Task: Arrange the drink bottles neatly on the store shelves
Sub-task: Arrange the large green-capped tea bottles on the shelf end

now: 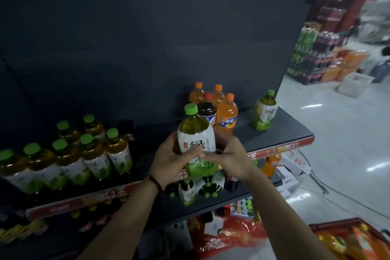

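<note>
Red basket [350, 236]: nearest, low at the right, holding packaged goods; a step sideways could catch it, since the eyes are on the shelf.
Left hand [168, 159]: wrapped round the left side of the green tea bottle [196, 139], thumb across the label, a bead bracelet [155, 182] on the wrist.
Right hand [230, 157]: closed on the same bottle from the right, fingers meeting the left thumb at the label's middle.
Held bottle: upright, in the air in front of the shelf edge [280, 150], not yet set down. Both hands grip the smooth label band, so I judge a slip possible if one hand lets go early; it looks full and heavy.
Lower shelf [238, 198]: several bottles lie or lean there just under the hands; a dropped bottle would land among them.
Green tea row [84, 154]: stands in tight files at the left, leaning in this wide view. Pushing the held bottle in hard could tip its neighbours like dominoes.
Orange soda cluster [225, 116]: with a dark cola bottle [207, 112], right behind the held bottle; a backward nudge could knock them over.
Lone green tea bottle [263, 112]: farthest, near the shelf's right end; it may be overlooked, or tipped off the end.
</note>
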A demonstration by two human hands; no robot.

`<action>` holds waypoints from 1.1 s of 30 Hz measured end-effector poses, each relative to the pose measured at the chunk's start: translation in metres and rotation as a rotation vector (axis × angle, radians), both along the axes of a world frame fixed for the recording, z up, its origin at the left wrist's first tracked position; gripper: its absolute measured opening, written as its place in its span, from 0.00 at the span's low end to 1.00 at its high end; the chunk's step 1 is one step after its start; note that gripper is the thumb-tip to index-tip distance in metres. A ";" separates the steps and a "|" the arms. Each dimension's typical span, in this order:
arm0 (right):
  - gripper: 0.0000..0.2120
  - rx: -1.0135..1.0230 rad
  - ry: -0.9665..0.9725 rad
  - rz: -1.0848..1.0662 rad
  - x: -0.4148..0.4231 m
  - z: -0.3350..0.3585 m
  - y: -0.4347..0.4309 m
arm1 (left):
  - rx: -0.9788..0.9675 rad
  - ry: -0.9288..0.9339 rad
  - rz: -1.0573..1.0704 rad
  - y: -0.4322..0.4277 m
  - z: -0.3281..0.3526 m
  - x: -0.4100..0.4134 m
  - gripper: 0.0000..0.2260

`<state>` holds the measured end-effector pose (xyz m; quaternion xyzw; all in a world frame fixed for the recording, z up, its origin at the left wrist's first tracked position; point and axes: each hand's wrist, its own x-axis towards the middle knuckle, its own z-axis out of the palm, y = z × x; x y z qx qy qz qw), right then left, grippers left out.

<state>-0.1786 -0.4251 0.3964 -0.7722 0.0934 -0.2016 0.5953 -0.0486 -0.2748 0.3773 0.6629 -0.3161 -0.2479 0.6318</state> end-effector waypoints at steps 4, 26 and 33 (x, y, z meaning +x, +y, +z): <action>0.37 -0.054 0.117 0.045 0.009 -0.007 -0.062 | 0.049 -0.095 0.005 -0.042 0.001 0.003 0.24; 0.42 -0.204 0.329 -0.390 -0.102 -0.023 -0.371 | 0.148 -0.016 -0.245 -0.362 -0.032 -0.052 0.28; 0.42 -0.172 0.441 -0.452 -0.118 -0.049 -0.433 | 0.421 0.065 -0.055 -0.429 -0.075 -0.020 0.43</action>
